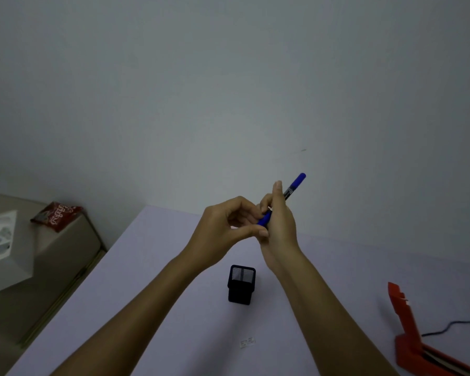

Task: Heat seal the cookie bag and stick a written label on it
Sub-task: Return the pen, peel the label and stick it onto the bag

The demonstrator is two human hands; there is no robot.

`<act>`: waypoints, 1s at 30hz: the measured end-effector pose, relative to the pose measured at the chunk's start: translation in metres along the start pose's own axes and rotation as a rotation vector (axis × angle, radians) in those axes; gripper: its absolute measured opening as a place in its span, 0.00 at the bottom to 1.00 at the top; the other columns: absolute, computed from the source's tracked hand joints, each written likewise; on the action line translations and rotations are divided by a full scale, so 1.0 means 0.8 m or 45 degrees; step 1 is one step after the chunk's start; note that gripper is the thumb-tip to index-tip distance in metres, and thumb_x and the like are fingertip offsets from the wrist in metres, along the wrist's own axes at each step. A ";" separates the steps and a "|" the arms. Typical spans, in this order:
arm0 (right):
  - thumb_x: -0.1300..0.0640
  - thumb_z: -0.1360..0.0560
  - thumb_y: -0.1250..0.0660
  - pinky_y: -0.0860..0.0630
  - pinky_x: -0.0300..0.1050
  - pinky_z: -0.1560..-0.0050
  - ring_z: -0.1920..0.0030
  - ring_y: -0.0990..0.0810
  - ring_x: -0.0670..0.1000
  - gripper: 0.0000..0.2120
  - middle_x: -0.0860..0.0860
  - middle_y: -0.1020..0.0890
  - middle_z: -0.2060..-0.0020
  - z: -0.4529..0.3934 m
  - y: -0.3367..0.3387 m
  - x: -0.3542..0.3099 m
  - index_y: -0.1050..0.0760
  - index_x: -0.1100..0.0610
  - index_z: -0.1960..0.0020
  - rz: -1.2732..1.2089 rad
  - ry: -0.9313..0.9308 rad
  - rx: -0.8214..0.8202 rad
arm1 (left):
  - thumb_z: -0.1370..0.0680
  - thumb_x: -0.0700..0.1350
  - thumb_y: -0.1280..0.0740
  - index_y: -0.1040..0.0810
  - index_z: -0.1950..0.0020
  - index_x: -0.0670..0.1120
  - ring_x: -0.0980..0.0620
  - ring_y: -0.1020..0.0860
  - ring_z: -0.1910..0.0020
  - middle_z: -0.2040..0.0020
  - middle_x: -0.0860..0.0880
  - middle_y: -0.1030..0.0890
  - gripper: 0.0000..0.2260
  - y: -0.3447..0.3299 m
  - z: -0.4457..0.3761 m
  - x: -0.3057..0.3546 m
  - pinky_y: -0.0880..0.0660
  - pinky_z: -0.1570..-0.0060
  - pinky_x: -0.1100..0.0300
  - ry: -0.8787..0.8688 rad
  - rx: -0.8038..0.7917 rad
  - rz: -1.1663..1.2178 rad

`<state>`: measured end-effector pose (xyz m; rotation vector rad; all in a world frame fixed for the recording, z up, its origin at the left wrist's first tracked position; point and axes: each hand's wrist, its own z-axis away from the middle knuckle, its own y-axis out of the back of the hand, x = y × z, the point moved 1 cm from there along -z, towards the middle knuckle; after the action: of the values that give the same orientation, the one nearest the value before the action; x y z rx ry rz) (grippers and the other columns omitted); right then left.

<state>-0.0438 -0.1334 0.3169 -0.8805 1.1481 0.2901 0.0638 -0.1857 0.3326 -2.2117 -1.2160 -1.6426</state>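
Both my hands are raised above the pale table and meet on a blue marker pen. My right hand grips the pen's barrel, its far blue end pointing up and to the right. My left hand pinches the pen's near blue end with thumb and fingers. A small white label lies flat on the table near the front. A red heat sealer stands with its arm raised at the right edge. The cookie bag is not in view.
A black mesh pen holder stands on the table below my hands. A black cable runs from the sealer. Left of the table, a red snack packet lies on a beige surface beside a white box.
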 end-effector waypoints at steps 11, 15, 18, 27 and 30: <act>0.40 0.21 0.44 0.24 0.41 0.68 0.71 0.31 0.50 0.28 0.51 0.34 0.76 -0.003 0.010 0.003 0.36 0.54 0.75 -0.116 -0.039 -0.026 | 0.31 0.40 0.25 0.20 0.53 0.42 0.47 0.17 0.60 0.59 0.45 0.17 0.09 0.001 -0.017 -0.005 0.19 0.52 0.54 0.080 -0.139 0.108; 0.38 0.22 0.44 0.26 0.51 0.55 0.69 0.31 0.51 0.28 0.52 0.33 0.74 -0.013 0.015 0.000 0.34 0.53 0.75 -0.021 0.061 -0.005 | 0.32 0.40 0.24 0.21 0.52 0.42 0.48 0.17 0.59 0.58 0.46 0.17 0.11 -0.007 -0.020 -0.009 0.19 0.52 0.56 0.076 -0.144 0.110; 0.36 0.23 0.45 0.29 0.53 0.54 0.68 0.31 0.52 0.29 0.51 0.32 0.74 -0.014 0.013 0.000 0.33 0.52 0.76 -0.026 0.093 0.041 | 0.32 0.41 0.24 0.22 0.53 0.42 0.49 0.18 0.60 0.59 0.47 0.17 0.11 -0.012 -0.021 -0.009 0.19 0.53 0.57 0.051 -0.118 0.092; 0.41 0.20 0.47 0.22 0.44 0.60 0.69 0.22 0.49 0.27 0.51 0.26 0.75 -0.013 0.016 0.003 0.36 0.58 0.71 -0.231 -0.023 -0.139 | 0.32 0.42 0.25 0.23 0.59 0.43 0.44 0.17 0.55 0.55 0.43 0.17 0.08 -0.017 -0.028 -0.022 0.20 0.49 0.49 0.053 -0.098 0.169; 0.40 0.21 0.44 0.21 0.47 0.55 0.61 0.23 0.55 0.26 0.56 0.28 0.68 -0.016 0.023 0.010 0.32 0.56 0.69 -0.290 -0.159 -0.166 | 0.30 0.41 0.26 0.23 0.56 0.42 0.46 0.16 0.59 0.60 0.44 0.16 0.08 -0.015 -0.032 -0.023 0.19 0.54 0.53 0.075 -0.102 0.182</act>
<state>-0.0602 -0.1329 0.3000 -1.0835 0.9118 0.2311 0.0354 -0.2012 0.3230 -2.2214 -0.9697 -1.7143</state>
